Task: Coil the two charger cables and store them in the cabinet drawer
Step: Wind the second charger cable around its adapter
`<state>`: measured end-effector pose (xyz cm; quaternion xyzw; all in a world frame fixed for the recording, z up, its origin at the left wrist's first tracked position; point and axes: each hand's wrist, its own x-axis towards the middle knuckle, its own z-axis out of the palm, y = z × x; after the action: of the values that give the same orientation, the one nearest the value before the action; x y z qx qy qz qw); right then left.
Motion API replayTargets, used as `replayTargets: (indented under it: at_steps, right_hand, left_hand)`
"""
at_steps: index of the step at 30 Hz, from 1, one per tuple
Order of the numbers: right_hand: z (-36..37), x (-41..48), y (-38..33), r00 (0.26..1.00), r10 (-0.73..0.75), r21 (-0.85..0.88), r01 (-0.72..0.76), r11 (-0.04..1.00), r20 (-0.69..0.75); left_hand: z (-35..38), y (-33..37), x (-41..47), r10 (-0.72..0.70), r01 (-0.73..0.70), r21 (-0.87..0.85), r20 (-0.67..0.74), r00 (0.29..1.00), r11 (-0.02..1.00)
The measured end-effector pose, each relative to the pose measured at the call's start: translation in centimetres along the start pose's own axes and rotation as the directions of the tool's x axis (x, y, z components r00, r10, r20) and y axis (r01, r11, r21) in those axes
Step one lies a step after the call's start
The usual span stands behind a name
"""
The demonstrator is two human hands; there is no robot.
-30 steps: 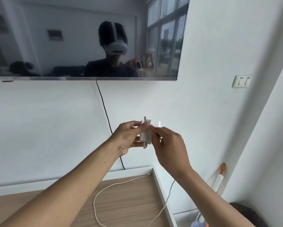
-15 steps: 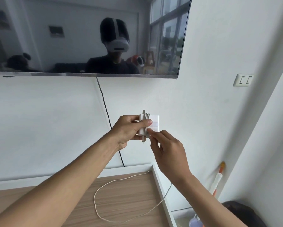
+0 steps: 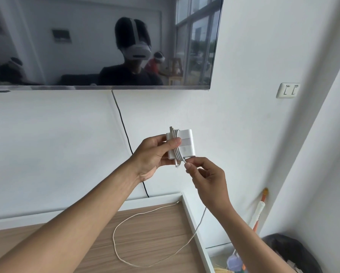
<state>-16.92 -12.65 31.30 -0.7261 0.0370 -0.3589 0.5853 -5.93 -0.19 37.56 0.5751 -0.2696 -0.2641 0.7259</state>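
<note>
My left hand (image 3: 152,153) holds a white charger brick (image 3: 186,143) up in front of the wall, thumb pressed over several turns of white cable wound around it. My right hand (image 3: 205,178) pinches the loose part of that cable (image 3: 199,225) just under the brick. From there the cable hangs down past the cabinet's right edge. A second, cream cable (image 3: 118,227) lies in an open loop on the wooden cabinet top (image 3: 155,233). No drawer shows in this view.
A wall-mounted TV (image 3: 98,42) hangs above, with a black cord (image 3: 124,127) running down the wall behind my hands. A wall switch (image 3: 287,90) is at right. Beside the cabinet stand a white-and-orange handle (image 3: 260,209) and a dark bin (image 3: 291,253).
The brick turned so its broad face shows. My right hand dropped from the brick's top to just under it, bringing the cable around. The view shifted slightly downward.
</note>
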Motion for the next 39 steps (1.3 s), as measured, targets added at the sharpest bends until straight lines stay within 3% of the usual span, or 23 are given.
replayTargets:
  at_steps: [7, 12, 15, 18, 21, 23, 27, 30, 32, 35, 39]
  right_hand:
    - [-1.1, 1.0, 0.3, 0.998, 0.051, -0.137, -0.054, 0.989, -0.02]
    - [-2.0, 2.0, 0.4, 0.978, 0.18, -0.28, -0.145, 0.949, 0.104]
    - [-2.8, 3.4, -0.3, 0.896, 0.355, -0.301, -0.273, 0.914, 0.266]
    - [-3.5, 4.7, -1.5, 0.743, 0.511, -0.32, -0.403, 0.857, 0.431]
    - [-3.8, 5.5, -2.2, 0.654, 0.613, -0.313, -0.528, 0.79, 0.444]
    - [-3.5, 5.5, -2.6, 0.667, 0.628, -0.33, -0.534, 0.778, 0.401]
    - [-2.0, 4.8, -2.9, 0.796, 0.539, -0.293, -0.465, 0.836, 0.276]
    - [-0.7, 3.6, -3.0, 0.925, 0.348, -0.426, -0.256, 0.868, 0.154]
    - [-0.1, 3.0, -3.1, 0.976, 0.187, -0.515, -0.103, 0.851, 0.113]
    - [0.4, 2.1, -3.0, 0.998, 0.011, -0.555, 0.022, 0.831, 0.056]
    - [1.5, 0.8, -2.5, 0.986, -0.169, -0.571, 0.144, 0.808, 0.009]
  left_hand:
    - [-0.6, 0.6, -1.0, 0.01, -0.021, 0.068, 0.157, 0.988, 0.997]
    - [-0.8, 0.6, -1.3, 0.022, -0.105, 0.397, 0.208, 0.978, 0.912]
    - [-1.4, 0.4, -1.6, -0.023, -0.105, 0.523, 0.233, 0.972, 0.846]
    - [-1.7, 0.1, -2.0, -0.079, -0.105, 0.611, 0.267, 0.96, 0.785]
    - [-1.8, -0.1, -2.1, -0.151, -0.113, 0.721, 0.291, 0.945, 0.683]
    - [-2.0, -0.6, -1.9, -0.134, -0.105, 0.739, 0.256, 0.957, 0.665]
    - [-2.4, -1.4, -1.2, -0.021, -0.119, 0.751, 0.174, 0.985, 0.65]
    - [-2.1, -1.7, -0.7, 0.034, -0.095, 0.661, 0.105, 0.994, 0.745]
    - [-1.9, -1.8, -0.3, 0.086, -0.094, 0.661, 0.044, 0.995, 0.745]
    - [-1.5, -2.0, 0.0, 0.113, -0.083, 0.627, -0.008, 0.994, 0.775]
    - [-0.6, -1.8, -0.1, 0.059, -0.021, 0.452, -0.072, 0.996, 0.892]
